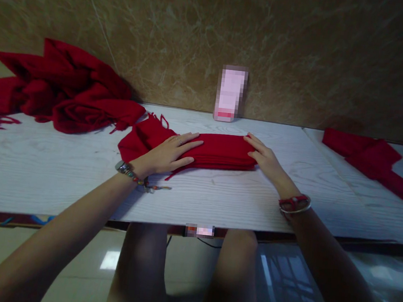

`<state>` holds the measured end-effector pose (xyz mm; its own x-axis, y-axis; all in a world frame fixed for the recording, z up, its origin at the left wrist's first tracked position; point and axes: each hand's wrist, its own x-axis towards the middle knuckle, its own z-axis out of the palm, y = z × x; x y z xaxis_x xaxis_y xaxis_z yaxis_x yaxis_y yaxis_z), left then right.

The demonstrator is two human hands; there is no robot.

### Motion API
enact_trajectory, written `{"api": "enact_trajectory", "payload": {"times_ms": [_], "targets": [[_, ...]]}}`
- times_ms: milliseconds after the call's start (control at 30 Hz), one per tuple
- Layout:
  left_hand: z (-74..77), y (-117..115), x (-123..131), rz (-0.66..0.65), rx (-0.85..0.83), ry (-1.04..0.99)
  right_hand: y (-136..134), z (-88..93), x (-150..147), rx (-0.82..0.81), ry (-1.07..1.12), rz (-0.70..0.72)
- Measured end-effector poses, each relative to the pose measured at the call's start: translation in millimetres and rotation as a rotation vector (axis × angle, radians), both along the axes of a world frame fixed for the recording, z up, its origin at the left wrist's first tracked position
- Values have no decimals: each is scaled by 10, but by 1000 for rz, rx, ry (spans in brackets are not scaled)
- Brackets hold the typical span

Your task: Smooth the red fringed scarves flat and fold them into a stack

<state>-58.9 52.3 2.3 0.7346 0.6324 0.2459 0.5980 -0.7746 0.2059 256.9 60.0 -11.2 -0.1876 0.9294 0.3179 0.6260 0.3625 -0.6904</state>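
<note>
A red fringed scarf point(219, 148), folded into a long layered strip, lies on the white wood-grain table in front of me. Its left end is loose and bunched, with fringe showing at the top and bottom. Across the left part of the strip my left hand point(170, 153) lies flat, fingers apart and pointing right. My right hand point(266, 160) rests at the strip's right end, its fingertips on top of the cloth and its fingers stretched out. The right thumb is hidden or not distinct. Neither hand grips the cloth.
A crumpled heap of red scarves point(81, 95) lies at the left, by the brown marbled wall point(184, 38). Another folded red cloth point(373, 159) is on the right. A blurred pink phone-like object point(231, 94) leans on the wall. The table's front edge point(72, 215) runs above my knees.
</note>
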Motion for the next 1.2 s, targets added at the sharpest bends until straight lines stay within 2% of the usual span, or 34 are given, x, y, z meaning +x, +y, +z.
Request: {"api": "enact_trajectory", "payload": {"times_ms": [500,833,967,1067,1200], "targets": [[-26,32,-2,-32,10,-30,20,-114,75,229,-103,65],[-34,49,-17,-39,37,-77,-141,-14,16,591,-271,81],[-26,38,-5,-41,45,-99,-183,20,-41,700,-313,138],[-18,27,7,-35,51,-113,-191,35,-86,694,-344,193],[-18,20,14,-33,58,-121,-201,43,-118,610,-377,231]]}}
